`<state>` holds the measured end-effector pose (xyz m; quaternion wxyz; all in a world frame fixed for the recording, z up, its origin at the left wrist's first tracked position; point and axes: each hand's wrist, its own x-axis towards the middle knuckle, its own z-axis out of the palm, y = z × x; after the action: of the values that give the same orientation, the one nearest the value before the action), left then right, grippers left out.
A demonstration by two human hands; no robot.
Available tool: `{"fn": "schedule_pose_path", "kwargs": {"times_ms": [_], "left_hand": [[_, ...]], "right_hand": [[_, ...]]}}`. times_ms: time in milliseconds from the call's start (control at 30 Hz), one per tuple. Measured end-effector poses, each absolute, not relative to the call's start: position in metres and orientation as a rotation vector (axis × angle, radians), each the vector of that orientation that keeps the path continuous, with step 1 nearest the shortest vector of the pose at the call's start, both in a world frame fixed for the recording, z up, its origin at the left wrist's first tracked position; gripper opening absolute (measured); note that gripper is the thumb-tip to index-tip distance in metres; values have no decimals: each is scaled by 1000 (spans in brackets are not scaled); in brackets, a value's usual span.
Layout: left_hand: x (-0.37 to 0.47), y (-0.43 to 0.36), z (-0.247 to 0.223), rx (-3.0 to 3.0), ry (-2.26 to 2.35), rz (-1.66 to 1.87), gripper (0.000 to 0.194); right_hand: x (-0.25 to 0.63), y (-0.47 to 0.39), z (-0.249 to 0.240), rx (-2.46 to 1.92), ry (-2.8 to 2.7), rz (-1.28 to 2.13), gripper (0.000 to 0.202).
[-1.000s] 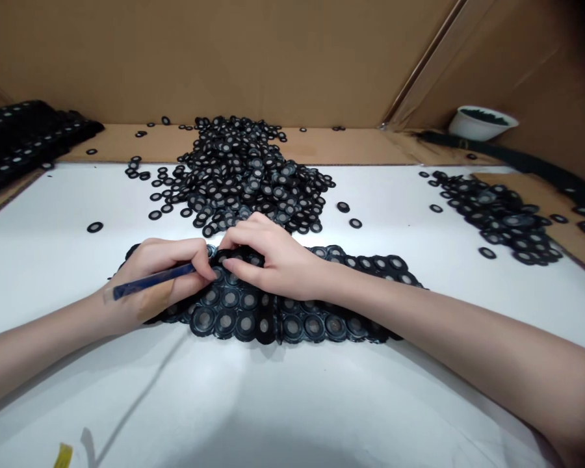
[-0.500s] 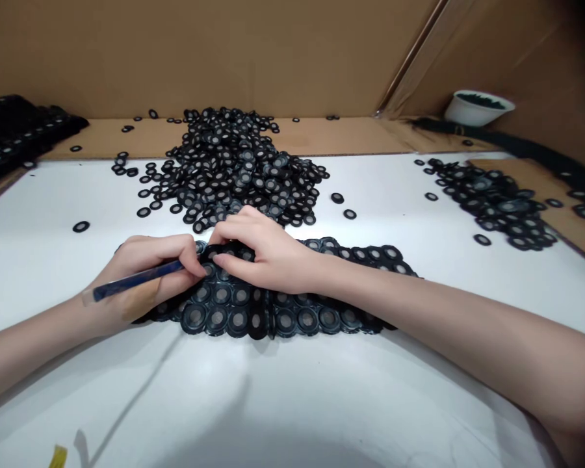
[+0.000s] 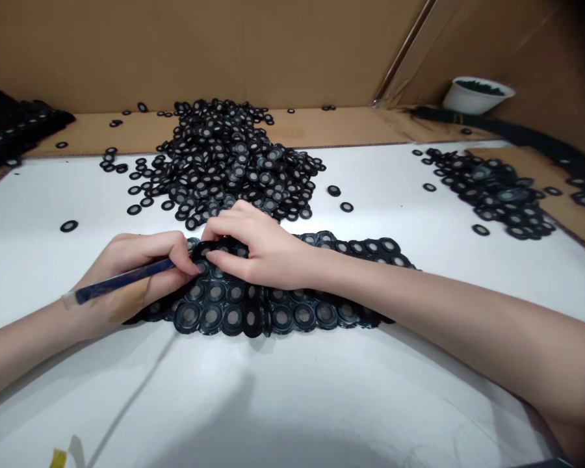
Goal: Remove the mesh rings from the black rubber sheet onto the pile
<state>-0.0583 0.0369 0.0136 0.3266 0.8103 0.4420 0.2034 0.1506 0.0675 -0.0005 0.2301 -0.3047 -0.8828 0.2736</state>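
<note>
A sheet of round black discs with grey centres (image 3: pixel 233 318) lies on the white table in front of me, its discs joined in rows. In my left hand (image 3: pixel 151 257) is a slim tool like a pen, with a dark blue barrel and a clear end (image 3: pixel 121 279); its tip is hidden at the fingers, by the sheet's left part. My right hand (image 3: pixel 258 253) rests across the upper rows, thumb and fingers bent around discs at the top edge. The two hands are close together, and the right forearm covers part of the sheet.
A large heap of loose black discs (image 3: pixel 224 162) lies behind the sheet. A smaller heap (image 3: pixel 497 192) is at the right, near a white cup with dark contents (image 3: pixel 475 97). More black sheets (image 3: pixel 14 130) are stacked at far left. Cardboard walls (image 3: pixel 214 52) enclose the back.
The whole view has shifted slightly, so the heaps, sheet and hands appear a little further left. Both hands keep their grips, and the tool's clear end sits slightly further left.
</note>
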Motion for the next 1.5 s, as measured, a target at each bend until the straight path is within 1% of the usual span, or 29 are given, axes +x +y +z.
{"fn": "schedule_pose_path", "kwargs": {"times_ms": [1500], "left_hand": [[-55,34,16,2096,1171,526,14]], "right_hand": [[150,66,1,-867,-2442,760,4]]}}
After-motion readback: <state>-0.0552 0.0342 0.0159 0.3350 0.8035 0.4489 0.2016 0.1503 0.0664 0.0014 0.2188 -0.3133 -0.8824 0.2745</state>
